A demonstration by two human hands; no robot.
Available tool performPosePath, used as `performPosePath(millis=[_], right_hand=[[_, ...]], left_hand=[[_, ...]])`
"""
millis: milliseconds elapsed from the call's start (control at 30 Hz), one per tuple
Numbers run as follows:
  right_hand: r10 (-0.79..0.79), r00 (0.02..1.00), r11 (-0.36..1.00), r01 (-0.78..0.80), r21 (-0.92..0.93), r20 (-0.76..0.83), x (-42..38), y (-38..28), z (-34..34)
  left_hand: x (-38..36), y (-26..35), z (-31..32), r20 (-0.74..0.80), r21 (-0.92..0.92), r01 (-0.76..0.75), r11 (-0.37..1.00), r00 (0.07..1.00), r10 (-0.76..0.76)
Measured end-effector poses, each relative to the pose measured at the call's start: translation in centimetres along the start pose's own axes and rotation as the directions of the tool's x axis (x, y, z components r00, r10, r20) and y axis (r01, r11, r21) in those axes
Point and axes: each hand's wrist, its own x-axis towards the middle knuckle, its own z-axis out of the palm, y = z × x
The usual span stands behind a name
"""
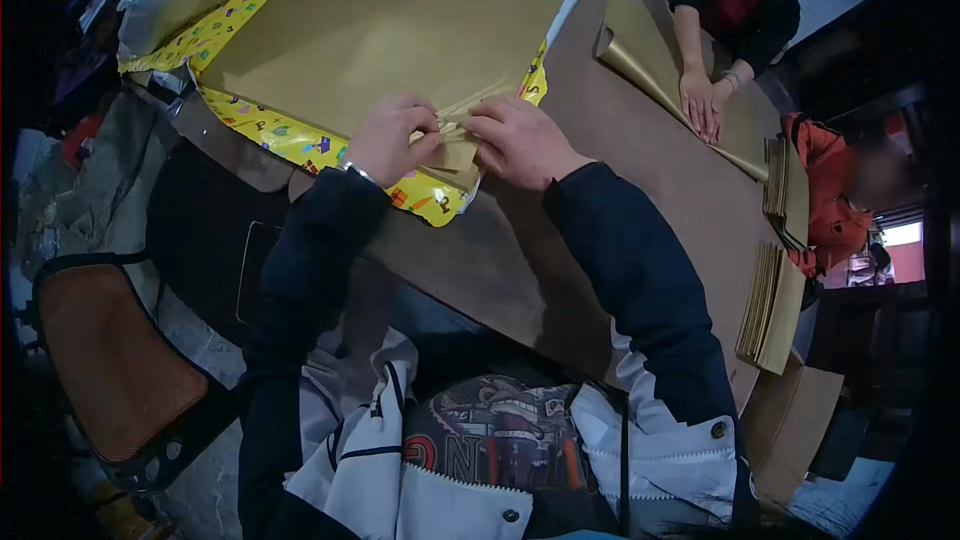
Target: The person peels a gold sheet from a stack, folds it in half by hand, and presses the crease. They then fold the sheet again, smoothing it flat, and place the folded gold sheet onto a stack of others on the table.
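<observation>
A large stack of gold-brown paper (390, 20) lies on yellow printed wrapping (270, 135) that is opened out around its edges. At the stack's near corner, the top paper is crumpled and lifted. My left hand (392, 138) has its fingers curled on that lifted paper, thumb toward the right. Facing it from the right, my right hand (525, 143) pinches the same raised corner with bent fingers. A small folded flap of the paper hangs between the two hands. How many sheets they grip is hidden by the fingers.
The brown table (600, 240) carries everything. Across it, a co-worker's hands (705, 105) press a rolled gold sheet (650, 80). Folded paper stacks (770, 305) stand along the right edge, near a person in orange (830, 185). A chair (120, 360) is at lower left.
</observation>
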Motion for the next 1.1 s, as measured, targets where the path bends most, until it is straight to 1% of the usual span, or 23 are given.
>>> performPosePath(millis=[33,100,133,167,233,267,333,467,533,567,600,667,700,767,800,833,933,967,1000,1067,1100], right_hand=[[0.018,0.999,1.0,-0.018,0.004,-0.031,0.1,0.7,0.6],[0.077,0.994,0.997,-0.075,0.031,-0.074,0.1,1.3,1.0],[0.08,0.994,0.996,-0.078,0.031,-0.074,0.3,1.2,0.9],[0.095,0.994,0.995,-0.093,0.03,-0.047,0.6,1.3,0.7],[0.129,0.992,0.991,-0.129,0.02,-0.01,1.1,1.5,0.8],[0.131,0.991,0.991,-0.131,0.021,-0.009,1.1,1.5,0.8],[0.13,0.989,0.99,-0.126,0.064,-0.065,1.2,1.4,0.7],[0.105,0.992,0.993,-0.101,0.06,-0.068,1.2,2.3,0.7],[0.132,0.991,0.973,-0.131,0.191,0.007,1.3,2.2,-0.4],[0.183,0.973,0.96,-0.207,0.19,0.138,1.0,2.3,-1.2],[0.186,0.973,0.959,-0.211,0.192,0.14,0.8,2.4,-1.3],[0.149,0.968,0.955,-0.194,0.224,0.203,0.7,2.8,-1.5],[0.149,0.968,0.955,-0.194,0.225,0.203,0.7,2.8,-1.6],[0.169,0.953,0.933,-0.238,0.271,0.253,0.8,2.7,-1.9],[0.169,0.953,0.932,-0.238,0.273,0.253,0.7,2.8,-1.9],[0.158,0.957,0.932,-0.226,0.283,0.245,0.7,2.8,-1.9],[0.145,0.963,0.938,-0.207,0.277,0.229,0.6,3.3,-1.5],[0.142,0.965,0.944,-0.199,0.262,0.222,0.6,3.5,-1.2],[0.142,0.964,0.944,-0.2,0.263,0.224,0.6,3.5,-1.3],[0.157,0.969,0.915,-0.215,0.34,0.192,0.7,3.4,-1.3],[0.171,0.972,0.915,-0.217,0.341,0.161,0.7,3.3,-1.2]], left_hand=[[0.0,0.2,-0.3,0.001,0.0,-0.003,1.0,1.0,0.003],[0.0,0.9,-1.0,0.122,-0.066,0.018,0.998,0.993,-0.01],[-0.2,1.3,-1.0,0.132,0.012,0.027,1.0,0.991,-0.029],[-0.2,1.8,-0.9,0.135,0.011,0.027,1.0,0.99,-0.028],[-0.2,2.7,-0.7,0.151,0.154,0.015,0.988,0.988,-0.039],[-0.3,2.3,-0.3,0.094,0.118,-0.008,0.993,0.996,-0.003],[-0.2,2.2,-0.3,0.102,0.114,0.008,0.993,0.995,-0.02],[0.2,0.7,0.3,0.114,0.09,0.04,0.995,0.992,-0.05],[0.3,0.7,0.1,0.104,0.065,0.053,0.997,0.993,-0.059],[0.4,0.7,0.1,0.093,0.04,0.063,0.997,0.993,-0.066],[0.4,0.5,0.1,0.119,0.114,0.043,0.993,0.991,-0.057],[0.4,0.1,0.3,0.114,0.104,0.041,0.994,0.992,-0.053],[0.4,0.2,0.3,0.107,0.096,0.037,0.995,0.993,-0.047],[0.4,0.3,0.1,0.102,0.097,0.027,0.995,0.994,-0.037],[0.5,0.4,0.0,0.096,0.097,0.016,0.995,0.995,-0.025],[0.7,0.1,0.2,0.149,0.097,0.068,0.993,0.985,-0.082],[0.7,0.3,0.2,0.152,0.083,0.086,0.993,0.984,-0.098],[0.5,0.3,0.2,0.091,0.137,0.035,0.99,0.995,-0.048],[0.4,0.6,0.1,0.092,0.136,0.037,0.99,0.994,-0.05],[0.4,1.1,-0.1,0.085,0.091,0.077,0.993,0.993,-0.085],[0.6,0.8,-0.1,0.086,0.091,0.019,0.996,0.996,-0.027]])
